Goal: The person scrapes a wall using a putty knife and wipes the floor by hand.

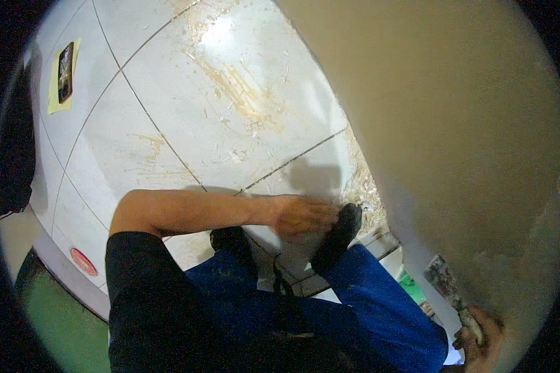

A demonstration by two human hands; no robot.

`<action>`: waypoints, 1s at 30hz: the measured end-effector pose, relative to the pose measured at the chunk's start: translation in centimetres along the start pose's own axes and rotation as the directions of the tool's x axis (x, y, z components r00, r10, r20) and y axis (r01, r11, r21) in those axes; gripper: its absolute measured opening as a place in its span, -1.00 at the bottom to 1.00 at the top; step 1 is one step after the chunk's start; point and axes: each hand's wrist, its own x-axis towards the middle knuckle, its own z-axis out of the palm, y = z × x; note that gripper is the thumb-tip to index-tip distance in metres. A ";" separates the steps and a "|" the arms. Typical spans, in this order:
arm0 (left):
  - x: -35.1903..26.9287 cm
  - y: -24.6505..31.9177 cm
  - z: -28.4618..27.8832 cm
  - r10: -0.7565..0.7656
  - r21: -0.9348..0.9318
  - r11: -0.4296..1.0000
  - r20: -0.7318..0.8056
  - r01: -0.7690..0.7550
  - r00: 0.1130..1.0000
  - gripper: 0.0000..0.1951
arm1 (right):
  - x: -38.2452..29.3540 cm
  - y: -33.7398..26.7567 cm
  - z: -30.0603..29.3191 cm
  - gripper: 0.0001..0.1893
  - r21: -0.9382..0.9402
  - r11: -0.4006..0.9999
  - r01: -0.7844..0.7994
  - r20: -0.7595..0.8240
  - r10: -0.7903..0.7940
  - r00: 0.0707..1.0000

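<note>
My right hand (487,333), at the lower right, grips the handle of a stained putty knife (443,279). The blade points up and lies close against the beige wall (443,130). Across my body reaches my left hand (303,217), palm down and blurred, low over the tiles beside my right foot in a black sock or shoe (350,219). Its fingertips come near that foot; whether they touch it or hold anything is unclear. Pale scrapings (368,200) lie heaped along the wall's base, just beyond the foot.
White floor tiles (168,102) carry yellowish smears (240,91) and scattered flakes. A phone (66,72) rests on yellow paper (53,95) at the far left. Lower left are a red round mark (83,262) and a green surface (65,317). Something green (411,285) shows near my right knee.
</note>
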 end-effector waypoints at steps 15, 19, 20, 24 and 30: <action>-5.3 2.5 -8.4 -0.094 -0.280 0.947 0.228 0.158 0.969 -0.18 | 0.5 -0.6 0.2 -0.67 0.112 0.980 -0.166 0.144 0.150 0.978; -5.0 -2.7 -14.2 -0.604 0.138 0.760 -0.211 0.635 0.769 -0.14 | 0.5 0.9 1.1 -0.66 0.310 0.944 -0.110 0.139 0.069 0.988; -5.6 -4.8 -16.6 -0.634 0.279 0.593 -0.416 0.755 0.652 -0.11 | 0.3 1.8 1.3 -0.66 0.316 0.945 -0.084 0.121 0.048 0.992; -7.2 -5.1 -12.9 -0.609 0.261 0.732 -0.163 0.629 0.776 -0.15 | 0.3 1.5 0.4 -0.65 0.296 0.954 -0.040 0.134 0.000 0.991; -7.2 3.8 -7.6 0.067 -0.395 0.919 0.180 0.010 0.981 -0.25 | 1.1 -1.0 0.3 -0.68 0.172 0.977 -0.125 0.105 0.108 0.989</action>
